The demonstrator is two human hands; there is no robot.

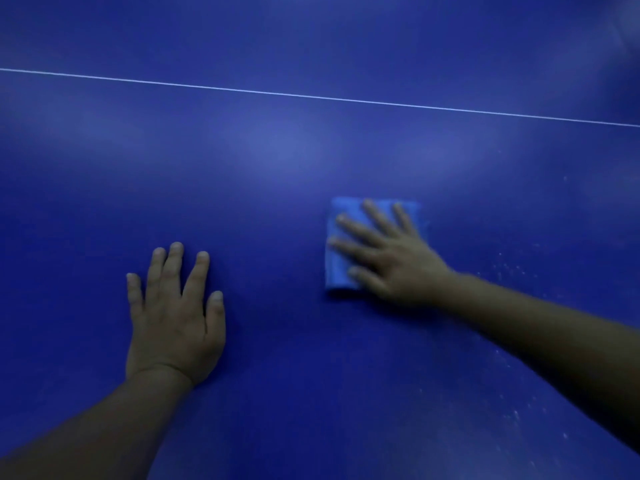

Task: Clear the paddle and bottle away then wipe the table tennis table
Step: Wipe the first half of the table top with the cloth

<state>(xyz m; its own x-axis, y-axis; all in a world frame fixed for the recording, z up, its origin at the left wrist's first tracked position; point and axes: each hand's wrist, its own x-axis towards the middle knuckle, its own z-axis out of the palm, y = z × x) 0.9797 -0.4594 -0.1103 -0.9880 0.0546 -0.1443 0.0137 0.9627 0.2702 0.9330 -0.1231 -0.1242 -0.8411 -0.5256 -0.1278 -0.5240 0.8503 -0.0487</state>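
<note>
The big blue table tennis table (pixel 311 150) fills the whole view. A thin white line (pixel 311 96) runs across it, far past both hands. No paddle and no bottle can be seen anywhere on it, so the clearing part looks done, though they might just sit out of view.

The wiping part looks like it is going on now. The right hand (pixel 391 258) lies flat with its fingers spread on a folded blue cloth (pixel 337 268) and presses it down on the table. It does not curl round the cloth. The cloth pokes out on the thumb side and just past the fingertips. This hand looks a bit blurry.

The left hand (pixel 173 320) is well apart from the cloth. It rests flat on the bare table, fingers straight, holding nothing. It seems to be there to lean on.

Little white specks (pixel 512 410) dot the table behind the right hand, near its arm. That bit likely needs wiping.
</note>
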